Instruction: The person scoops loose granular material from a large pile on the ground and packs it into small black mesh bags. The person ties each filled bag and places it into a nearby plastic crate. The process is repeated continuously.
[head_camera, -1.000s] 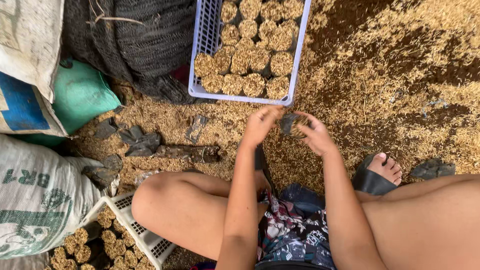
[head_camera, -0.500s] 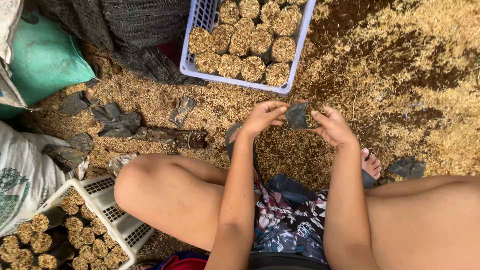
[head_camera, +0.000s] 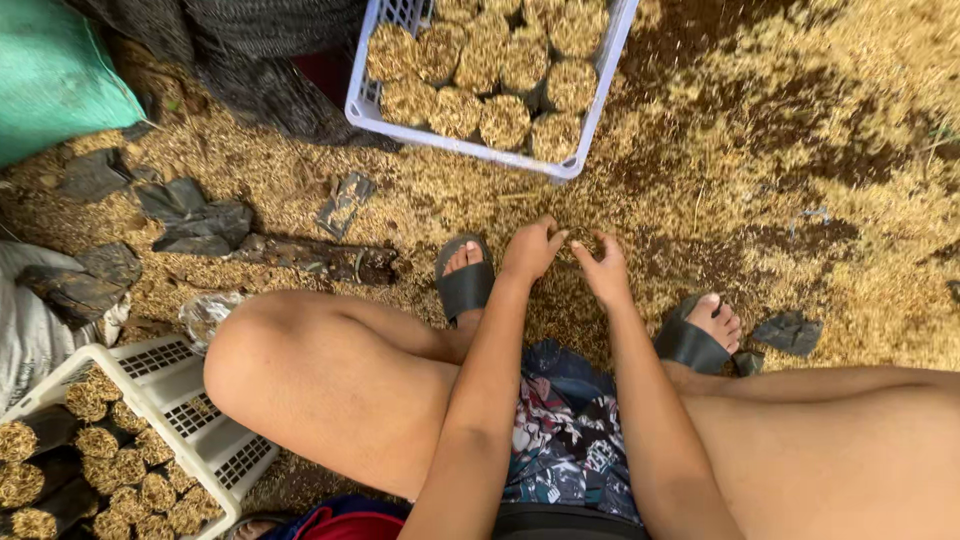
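Your arms are bare, no sleeves, no watch or rings visible on left hand (head_camera: 530, 250) or right hand (head_camera: 604, 272). Legs bare to the thigh. You wear patterned shorts (head_camera: 565, 440), dark blue with red and white print, and black slide sandals (head_camera: 465, 285) with a broad strap on both feet.

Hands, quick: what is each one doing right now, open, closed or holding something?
Left hand: fingers curled down at the husk-covered ground; what it holds cannot be told.
Right hand: fingers curled beside it, pinching at the same spot; contents cannot be told.
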